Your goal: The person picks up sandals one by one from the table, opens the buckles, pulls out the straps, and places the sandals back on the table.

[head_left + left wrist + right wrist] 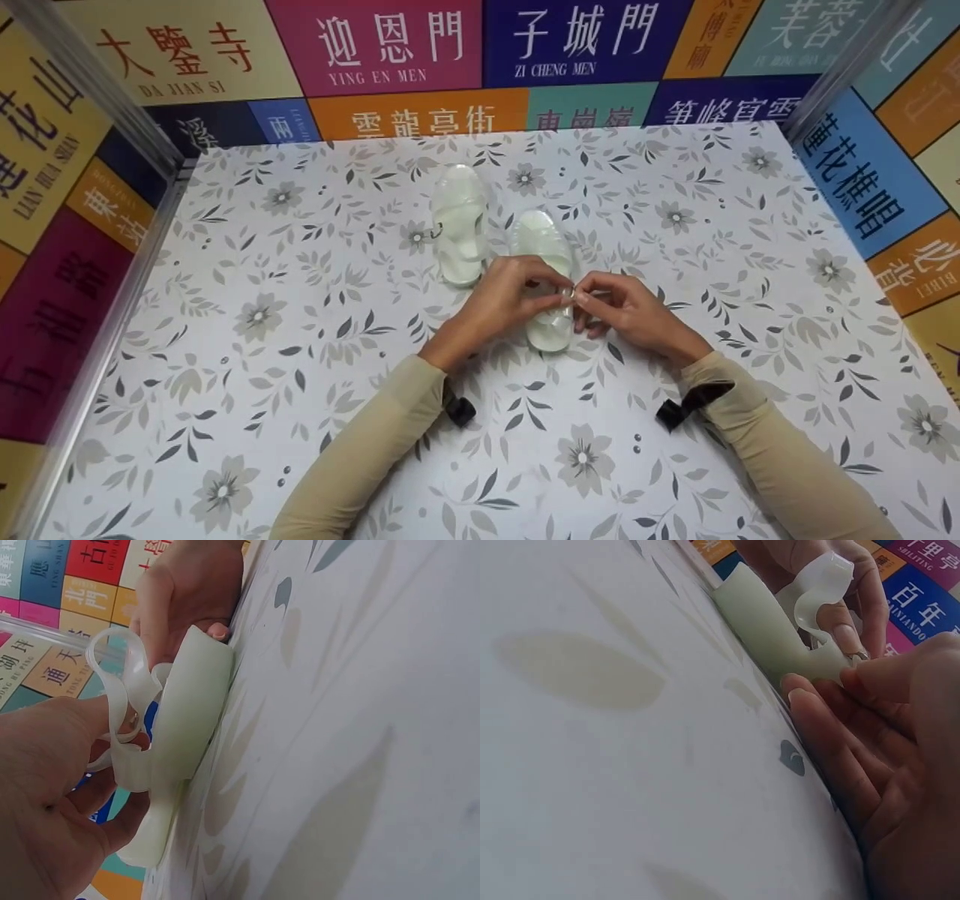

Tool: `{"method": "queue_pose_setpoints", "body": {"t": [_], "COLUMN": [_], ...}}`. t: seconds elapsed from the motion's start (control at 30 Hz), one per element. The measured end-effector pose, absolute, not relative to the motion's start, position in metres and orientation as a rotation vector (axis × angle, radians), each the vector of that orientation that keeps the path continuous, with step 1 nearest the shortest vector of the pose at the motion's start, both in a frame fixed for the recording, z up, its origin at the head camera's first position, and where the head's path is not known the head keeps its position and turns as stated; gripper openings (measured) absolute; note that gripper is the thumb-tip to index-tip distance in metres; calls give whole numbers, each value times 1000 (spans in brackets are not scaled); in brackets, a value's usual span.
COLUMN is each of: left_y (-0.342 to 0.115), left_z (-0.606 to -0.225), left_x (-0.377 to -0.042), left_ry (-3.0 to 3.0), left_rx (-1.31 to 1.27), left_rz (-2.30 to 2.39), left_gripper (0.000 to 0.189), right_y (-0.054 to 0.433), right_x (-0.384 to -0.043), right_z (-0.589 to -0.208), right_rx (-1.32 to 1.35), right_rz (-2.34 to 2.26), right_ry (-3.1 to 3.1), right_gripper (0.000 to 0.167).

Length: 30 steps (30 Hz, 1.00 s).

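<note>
A pale green jelly sandal (pixel 538 231) lies on the table with its heel end toward the person. My left hand (pixel 514 291) reaches across it and pinches a thin part of its translucent strap (pixel 120 701) by a small metal buckle (pixel 860 658). From the other side my right hand (pixel 626 306) pinches the strap near that buckle, its fingertips almost meeting the left ones. The right hand's lower fingers (pixel 840 735) extend beside the sole. Fingers partly hide the strap end, so whether it is through the buckle cannot be seen. The matching sandal (pixel 459 217) lies to the left.
The table (pixel 247 420) has a white cover printed with grey flowers and leaves. Panels with coloured sign blocks (pixel 390 45) rise behind it and along both sides. Black straps (pixel 459 411) hang at both wrists.
</note>
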<state>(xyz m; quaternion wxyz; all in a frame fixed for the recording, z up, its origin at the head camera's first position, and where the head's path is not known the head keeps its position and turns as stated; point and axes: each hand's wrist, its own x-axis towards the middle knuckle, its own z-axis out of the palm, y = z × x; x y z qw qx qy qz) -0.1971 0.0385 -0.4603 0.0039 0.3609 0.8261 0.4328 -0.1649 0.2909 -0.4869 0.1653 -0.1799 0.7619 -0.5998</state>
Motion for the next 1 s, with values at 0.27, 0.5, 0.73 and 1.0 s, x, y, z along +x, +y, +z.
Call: {"method": "queue_pose_setpoints", "body": {"t": [0.27,0.5,0.73,1.0], "left_y": [38,39,38,32], "left_z": [-463,-464,-462,-460], "left_x": [-196,-195,-197,-201], "left_ry": [2585,2552,2527,2451], "left_rx": [1093,1017,1009,985], "left_rz": [1386,1453,1439,1444], "left_gripper": [19,18,19,17], "right_y": [288,289,286,284], "right_x": [-163,-163,-164,-164], "right_z": [-491,-489,-487,-488], "right_rx": [-470,-459,-400,-436], "right_rz": [-1711,-1721,-1770,-1808], "right_ry": [2186,2165,2202,2254], "right_gripper": [23,27,26,30]}}
